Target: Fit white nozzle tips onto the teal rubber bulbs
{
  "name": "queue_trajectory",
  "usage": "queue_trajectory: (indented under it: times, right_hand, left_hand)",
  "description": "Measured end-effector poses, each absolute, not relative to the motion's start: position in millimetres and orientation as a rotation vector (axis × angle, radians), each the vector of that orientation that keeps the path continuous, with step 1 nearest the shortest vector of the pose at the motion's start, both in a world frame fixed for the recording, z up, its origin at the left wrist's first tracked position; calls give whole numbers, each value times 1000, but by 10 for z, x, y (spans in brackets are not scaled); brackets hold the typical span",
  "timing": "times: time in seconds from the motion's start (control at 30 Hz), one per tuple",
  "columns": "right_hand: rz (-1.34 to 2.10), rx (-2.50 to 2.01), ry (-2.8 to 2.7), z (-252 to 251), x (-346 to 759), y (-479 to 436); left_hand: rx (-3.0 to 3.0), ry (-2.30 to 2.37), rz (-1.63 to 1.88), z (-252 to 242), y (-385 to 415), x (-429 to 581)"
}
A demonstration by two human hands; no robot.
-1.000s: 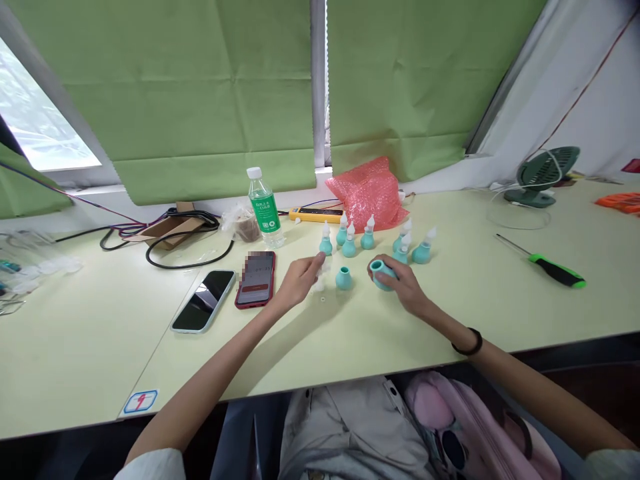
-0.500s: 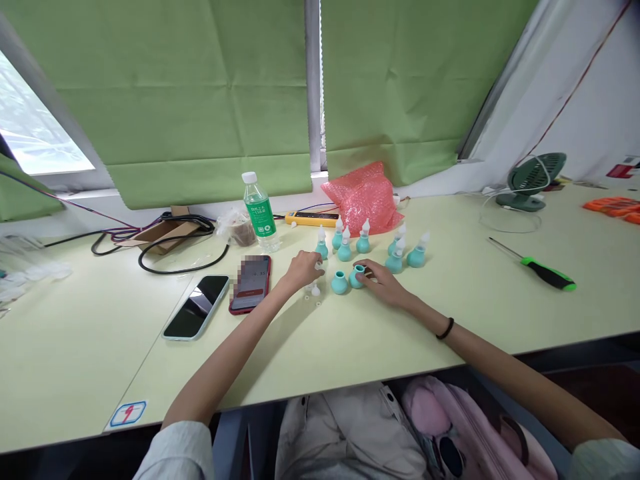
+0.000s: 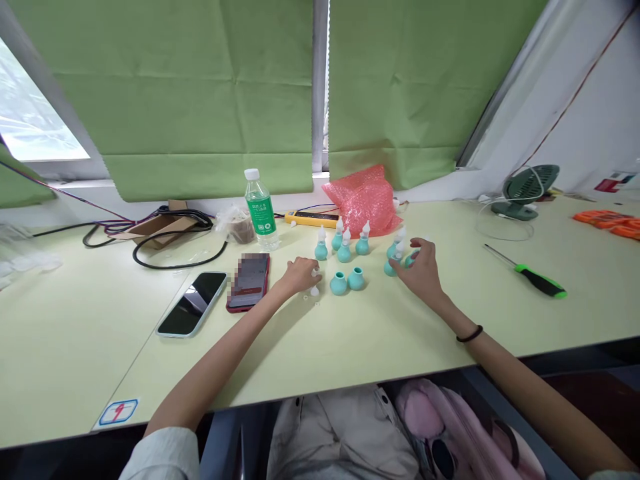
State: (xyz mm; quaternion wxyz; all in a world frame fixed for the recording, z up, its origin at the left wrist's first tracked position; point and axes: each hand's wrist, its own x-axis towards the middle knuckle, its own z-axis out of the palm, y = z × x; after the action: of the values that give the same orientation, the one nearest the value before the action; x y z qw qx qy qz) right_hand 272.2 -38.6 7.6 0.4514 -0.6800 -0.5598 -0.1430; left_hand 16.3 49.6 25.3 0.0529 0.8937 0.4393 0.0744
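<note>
My left hand (image 3: pixel 300 275) rests low on the table, fingers curled over small clear-white parts; what they pinch, if anything, is hidden. A white nozzle piece (image 3: pixel 315 291) and tiny rings lie below its fingertips. My right hand (image 3: pixel 424 270) curves, thumb and fingers apart, around the right group of turquoise squeeze bulbs with clear pointed nozzles. Its thumb is by a nozzled bulb (image 3: pixel 391 268); another bulb (image 3: pixel 411 259) is partly hidden by the fingers. Between my hands stand two open-necked bulbs, one (image 3: pixel 339 284) left of the other (image 3: pixel 356 279). Several nozzled bulbs, including one (image 3: pixel 344 252), stand behind them.
Two phones, a dark one (image 3: pixel 194 304) and a red-cased one (image 3: pixel 249 283), lie left. Behind are a water bottle (image 3: pixel 261 212), a yellow tool (image 3: pixel 313 219) and a pink bubble-wrap bag (image 3: pixel 364 201). A screwdriver (image 3: pixel 540 280) and a green fan (image 3: pixel 530 190) are right.
My right hand has let go of the right open-necked bulb and moved right to the nozzled bulbs. My left hand stays over the small parts. The view has shifted slightly.
</note>
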Motion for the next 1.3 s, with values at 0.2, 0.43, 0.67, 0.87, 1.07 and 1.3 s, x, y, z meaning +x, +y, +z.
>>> queue_trajectory:
  times: [0.2, 0.43, 0.67, 0.87, 1.07, 1.3]
  right_hand:
    - [-154, -2030, -1463, -29, 2790, -313]
    - [-266, -1593, -1595, 256, 2495, -546]
    - [-84, -1187, -2229, 392, 1752, -746]
    - [-52, -1045, -2428, 119, 1481, -665]
    - [99, -988, -2324, 47, 1442, -735]
    - [93, -927, -2233, -41, 1503, -697]
  left_hand:
    - [2704, 1331, 529, 305, 383, 86]
    - [2527, 1051, 1386, 462, 99, -50]
    - [2358, 746, 1136, 378, -268, -138]
    - [1950, 816, 831, 188, -263, -166]
    - [1625, 717, 607, 185, -159, -190]
    - [1611, 894, 785, 200, -31, -255]
